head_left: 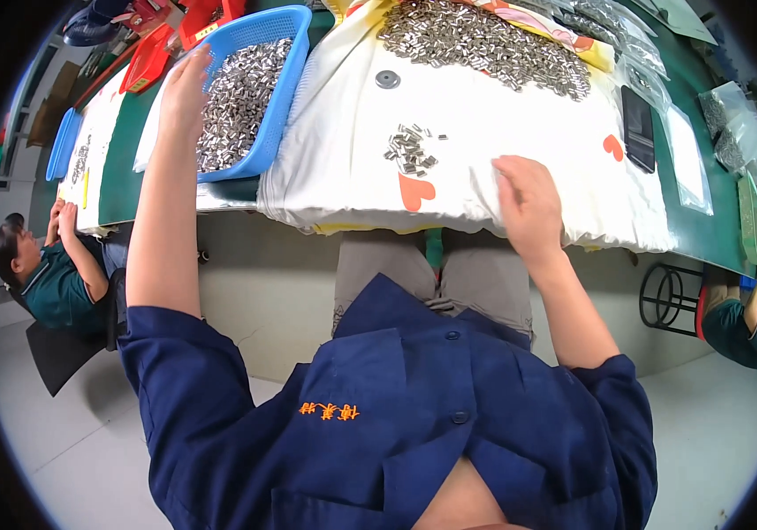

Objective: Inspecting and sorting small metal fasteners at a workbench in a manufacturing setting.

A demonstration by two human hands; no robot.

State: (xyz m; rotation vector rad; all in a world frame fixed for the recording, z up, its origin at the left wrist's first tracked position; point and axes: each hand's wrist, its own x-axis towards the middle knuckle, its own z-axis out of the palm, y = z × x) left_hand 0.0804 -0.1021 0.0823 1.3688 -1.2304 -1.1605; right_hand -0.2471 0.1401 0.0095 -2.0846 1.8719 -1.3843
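My left hand (pixel 185 95) reaches over the left rim of a blue plastic basket (pixel 294 88), fingers stretched toward its far end; nothing shows in them. Many small shiny metal cylinders (pixel 241 110) fill the basket. On the white cloth (pixel 334 168), my right hand (pixel 528 203) lies near the front edge, fingers loosely bent and thumb apart, with no object visible in it. A small heap of the same metal cylinders (pixel 411 150) lies to its left. Farther back are a grey disc with a centre hole (pixel 387 79) and a large pile of cylinders (pixel 484 44).
Red trays (pixel 150 57) stand beyond the basket on the green table (pixel 122 199). A dark phone (pixel 638 128) and clear bags of parts (pixel 732 132) lie at right. Two co-workers sit nearby, one at left (pixel 64 274) and one at right (pixel 745 322), beside a black stool (pixel 670 296).
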